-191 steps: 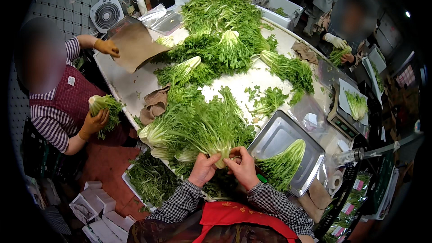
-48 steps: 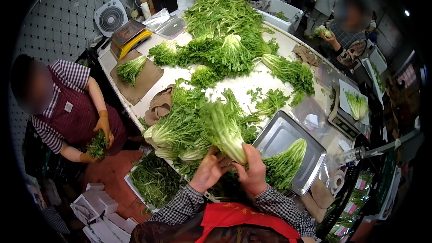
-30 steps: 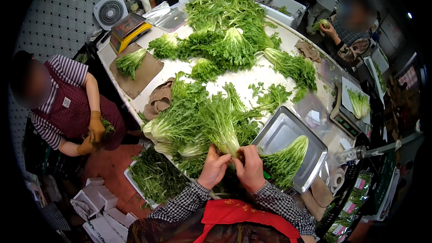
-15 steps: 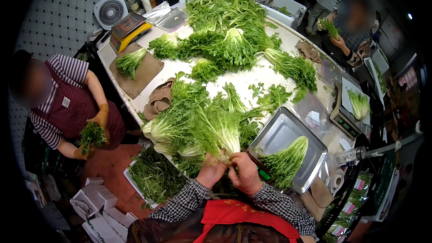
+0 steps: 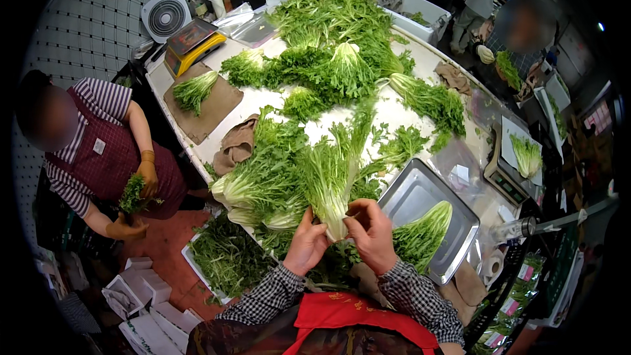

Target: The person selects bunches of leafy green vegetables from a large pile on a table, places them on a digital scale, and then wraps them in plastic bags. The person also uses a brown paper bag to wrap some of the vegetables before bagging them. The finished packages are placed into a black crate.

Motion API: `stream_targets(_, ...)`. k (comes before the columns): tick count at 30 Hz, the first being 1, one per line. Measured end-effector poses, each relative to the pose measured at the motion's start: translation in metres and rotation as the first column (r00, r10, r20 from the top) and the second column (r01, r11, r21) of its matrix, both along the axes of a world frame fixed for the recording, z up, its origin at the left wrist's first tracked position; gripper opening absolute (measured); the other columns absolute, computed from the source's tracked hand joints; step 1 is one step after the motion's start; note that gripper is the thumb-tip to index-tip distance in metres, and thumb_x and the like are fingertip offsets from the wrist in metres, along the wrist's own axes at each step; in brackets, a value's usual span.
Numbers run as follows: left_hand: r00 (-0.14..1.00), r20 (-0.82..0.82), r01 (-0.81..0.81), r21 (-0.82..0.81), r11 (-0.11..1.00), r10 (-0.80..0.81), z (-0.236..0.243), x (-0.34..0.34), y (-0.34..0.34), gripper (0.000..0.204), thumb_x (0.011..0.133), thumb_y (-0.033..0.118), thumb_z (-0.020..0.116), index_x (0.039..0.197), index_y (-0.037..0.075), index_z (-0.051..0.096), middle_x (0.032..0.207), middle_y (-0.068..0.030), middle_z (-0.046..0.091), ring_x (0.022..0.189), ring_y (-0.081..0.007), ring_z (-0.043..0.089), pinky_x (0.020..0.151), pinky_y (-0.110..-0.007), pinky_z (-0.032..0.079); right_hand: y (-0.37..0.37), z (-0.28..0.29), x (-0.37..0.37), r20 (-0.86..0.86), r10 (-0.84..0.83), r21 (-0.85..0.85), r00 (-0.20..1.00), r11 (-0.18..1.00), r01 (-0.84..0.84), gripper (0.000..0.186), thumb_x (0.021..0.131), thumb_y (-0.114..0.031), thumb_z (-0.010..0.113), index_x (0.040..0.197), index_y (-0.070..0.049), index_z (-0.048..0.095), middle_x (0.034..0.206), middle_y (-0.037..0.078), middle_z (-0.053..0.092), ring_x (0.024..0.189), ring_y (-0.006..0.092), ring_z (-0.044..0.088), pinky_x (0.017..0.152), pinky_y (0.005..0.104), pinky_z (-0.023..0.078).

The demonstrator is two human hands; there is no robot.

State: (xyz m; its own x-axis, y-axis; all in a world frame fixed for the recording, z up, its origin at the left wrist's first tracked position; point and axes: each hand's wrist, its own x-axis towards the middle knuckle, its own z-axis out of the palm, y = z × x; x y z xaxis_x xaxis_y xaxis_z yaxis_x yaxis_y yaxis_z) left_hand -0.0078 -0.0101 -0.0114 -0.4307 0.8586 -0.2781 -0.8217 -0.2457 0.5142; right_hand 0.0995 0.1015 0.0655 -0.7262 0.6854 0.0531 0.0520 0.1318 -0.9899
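A leafy bunch (image 5: 330, 181) is displaying a whitish base, slender pale-green ribbed stalks and frilly, finely cut leaves of a brighter green. It is being held over the near side of the white desk (image 5: 392, 110), its base pointing toward the person and its leaves fanning away. The left hand (image 5: 307, 243) and right hand (image 5: 373, 233) are flanking the base, fingers clamped on it from both sides. Similar bunches (image 5: 253, 190) are lying to the left, a metal tray (image 5: 407, 194) to the right.
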Motion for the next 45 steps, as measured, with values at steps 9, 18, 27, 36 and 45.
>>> stream_targets(9, 0.993, 0.103, -0.053, -0.026, 0.998, 0.056, -0.002, -0.004, 0.004, 0.061, 0.094, 0.002, 0.047, 0.15, 0.008, 0.025, 0.138, -0.018, 0.049, 0.125, -0.0325, 0.054, 0.106, -0.046, 0.046, -0.017, -0.027, 0.004, 0.043, 0.168, 0.404, 0.985, 0.899, -0.171, 0.021, 0.08, -0.003, 0.072, 0.094, -0.002, 0.056, 0.08, 0.012, 0.054, 0.067, 0.0272, 0.06, 0.059, 0.0334, 0.047)
stream_targets(18, 0.983, 0.183, -0.028, 0.106, 0.994, 0.008, -0.007, -0.014, 0.0, 0.063, 0.09, 0.001, 0.048, 0.149, 0.006, 0.027, 0.143, -0.0195, 0.047, 0.128, -0.0352, 0.052, 0.11, -0.049, 0.043, -0.024, -0.006, 0.016, -0.016, 0.416, -0.148, 0.909, 0.898, -0.413, 0.015, 0.087, -0.001, 0.067, 0.097, -0.001, 0.056, 0.088, 0.006, 0.063, 0.073, 0.0149, 0.062, 0.063, 0.0292, 0.05)
stream_targets(27, 0.991, -0.135, -0.006, -0.05, 0.999, -0.001, -0.011, -0.002, -0.004, 0.078, 0.088, -0.005, 0.051, 0.156, 0.008, 0.015, 0.137, -0.0145, 0.051, 0.122, -0.0241, 0.055, 0.098, -0.037, 0.049, 0.01, -0.006, -0.017, 0.137, 0.009, 0.48, 0.991, 0.874, -0.074, 0.026, 0.083, -0.001, 0.07, 0.107, -0.001, 0.061, 0.097, 0.011, 0.062, 0.069, 0.0191, 0.065, 0.058, 0.0296, 0.051)
stream_targets(36, 0.917, -0.398, -0.045, -0.178, 0.983, -0.03, -0.012, 0.012, -0.005, 0.086, 0.089, -0.008, 0.057, 0.157, 0.002, 0.006, 0.137, -0.0137, 0.052, 0.119, -0.0184, 0.055, 0.098, -0.03, 0.046, 0.009, -0.015, -0.035, 0.303, -0.107, 0.797, 0.947, 0.573, -0.19, 0.019, 0.08, -0.01, 0.069, 0.095, -0.003, 0.06, 0.083, 0.013, 0.055, 0.065, 0.0314, 0.06, 0.057, 0.0399, 0.05)
stream_targets(45, 0.919, -0.393, -0.049, -0.175, 0.983, -0.024, -0.021, 0.013, -0.007, 0.084, 0.089, -0.007, 0.057, 0.157, 0.002, 0.008, 0.139, -0.0142, 0.051, 0.122, -0.0202, 0.055, 0.102, -0.033, 0.044, 0.04, -0.012, -0.04, 0.03, -0.087, -0.301, 0.996, 0.949, 0.092, 0.01, 0.087, -0.005, 0.065, 0.088, 0.002, 0.058, 0.069, 0.011, 0.059, 0.06, 0.0163, 0.059, 0.055, 0.0305, 0.048)
